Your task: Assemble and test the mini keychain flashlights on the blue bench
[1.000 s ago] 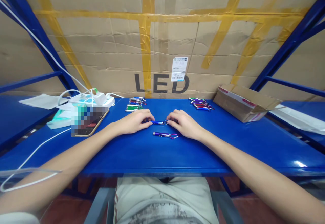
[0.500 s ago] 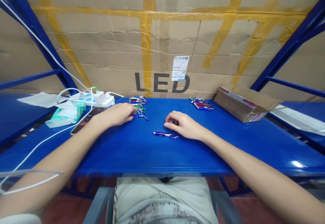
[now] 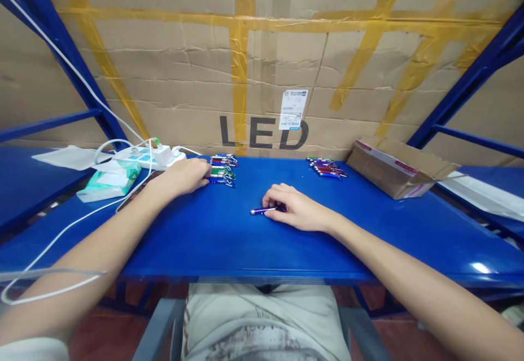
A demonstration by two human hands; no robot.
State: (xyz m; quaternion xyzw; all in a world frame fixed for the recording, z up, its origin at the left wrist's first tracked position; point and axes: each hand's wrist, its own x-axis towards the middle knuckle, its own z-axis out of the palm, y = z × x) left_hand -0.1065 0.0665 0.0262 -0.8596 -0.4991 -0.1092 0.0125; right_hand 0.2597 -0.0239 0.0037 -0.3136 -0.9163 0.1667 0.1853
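Observation:
My right hand (image 3: pixel 297 207) pinches a purple keychain flashlight (image 3: pixel 260 211) near its clip end. The flashlight's left end sticks out beyond the fingertips; its clip is mostly hidden by the fingers. My left hand (image 3: pixel 186 176), fingers curled together, rests at the left ends of a row of similar flashlights. Nearest to its thumb lies a blue keychain flashlight (image 3: pixel 221 181), and a green keychain flashlight (image 3: pixel 221 170) lies just beyond. Whatever the left fingertips may grip is hidden. Red and other coloured flashlights (image 3: pixel 223 162) lie farther back in that row, their carabiner clips facing right.
Another group of keychain flashlights (image 3: pixel 326 168) lies at the back right, beside an open cardboard box (image 3: pixel 397 173). Left stand a tissue pack (image 3: pixel 108 181), a power strip (image 3: pixel 141 156) and a phone (image 3: pixel 137 192), partly covered by my forearm. A white cable (image 3: pixel 88 216) trails there. A large carton (image 3: pixel 180 88) rises behind the blue table (image 3: pixel 229 246).
My right hand has taken hold of the purple flashlight, which lay on the table beside it. My left hand has drawn back leftward, and the blue flashlight now lies straighter in the row.

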